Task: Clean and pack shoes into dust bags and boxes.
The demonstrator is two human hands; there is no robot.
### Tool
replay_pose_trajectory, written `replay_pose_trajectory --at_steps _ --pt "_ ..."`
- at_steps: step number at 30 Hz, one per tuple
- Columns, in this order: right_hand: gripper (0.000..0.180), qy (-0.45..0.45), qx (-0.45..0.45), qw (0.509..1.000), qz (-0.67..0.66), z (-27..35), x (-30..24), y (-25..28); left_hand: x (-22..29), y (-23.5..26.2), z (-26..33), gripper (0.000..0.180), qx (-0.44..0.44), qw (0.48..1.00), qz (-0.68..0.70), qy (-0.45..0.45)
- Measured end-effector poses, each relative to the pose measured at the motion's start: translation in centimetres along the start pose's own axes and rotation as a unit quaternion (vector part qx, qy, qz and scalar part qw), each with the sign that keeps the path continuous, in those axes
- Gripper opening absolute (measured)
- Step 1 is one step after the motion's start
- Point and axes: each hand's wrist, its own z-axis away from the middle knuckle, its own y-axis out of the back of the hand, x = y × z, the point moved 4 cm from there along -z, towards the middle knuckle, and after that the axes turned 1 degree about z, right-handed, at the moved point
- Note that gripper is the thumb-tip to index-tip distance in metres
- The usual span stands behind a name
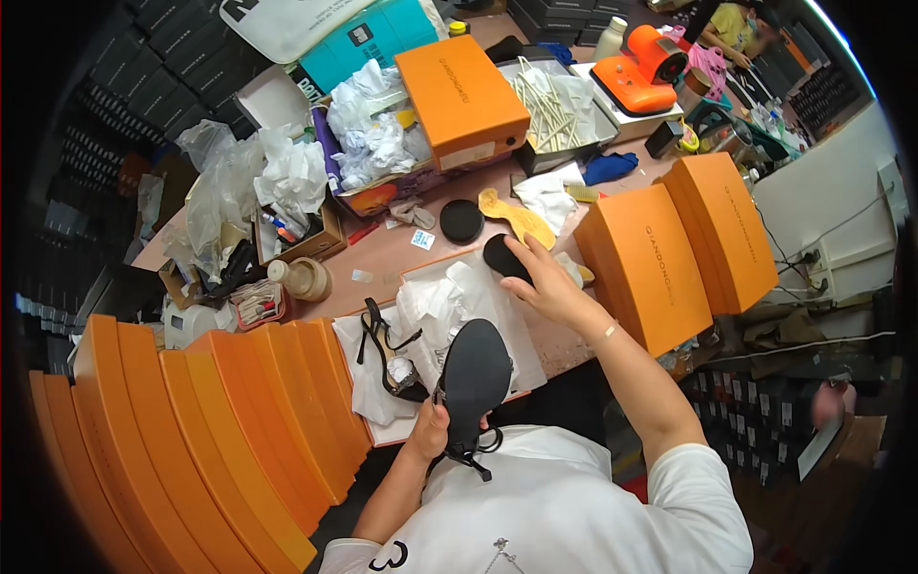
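While the left fingers (437, 421) pinch a black heeled sandal (477, 371), its smooth dark sole turned up and thin straps dangling, the right fingers (545, 268), slightly spread, touch a round black pad (503, 258) beyond that sandal; whether they grip it, I cannot tell. Left of the sandal lies its strappy mate (413, 391).

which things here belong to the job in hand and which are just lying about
Seemingly the job:
black sandal, sole up, in the left hand
round black item at the right hand
matching sandal

Apparently lying about:
blue cloth
white sticks
crumpled paper
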Motion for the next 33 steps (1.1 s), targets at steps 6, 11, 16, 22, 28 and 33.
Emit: replay_pose_trajectory --at_steps 6,11,16,22,28,33 --pt "0.036 -0.198 -0.308 0.703 -0.609 5.3 -7.0 0.2 6.2 1.6 -1.3 0.052 -0.105 0.881 -0.442 -0.131" --pt "0.032 -0.043 -0.061 0.907 -0.415 7.2 -9.6 3.1 8.3 3.9 3.4 0.059 0.250 0.887 -0.339 -0.191" --pt "0.044 0.181 -0.173 0.915 -0.316 9.5 -16.0 0.0 2.1 1.4 1.4 0.071 0.181 0.924 0.328 -0.073" --pt "0.065 -0.029 -0.116 0.980 -0.162 5.5 -6.7 -4.3 2.2 5.7 2.3 0.061 0.111 0.906 0.385 -0.135" --pt "0.055 -0.072 -0.266 0.961 0.000 6.3 -3.3 -14.8 2.5 4.7 1.7 0.070 0.087 0.877 0.460 -0.106" --pt "0.036 -0.094 -0.123 0.948 -0.278 6.4 -6.1 -6.5 1.2 6.5 2.7 0.067 0.143 0.896 0.413 -0.080"
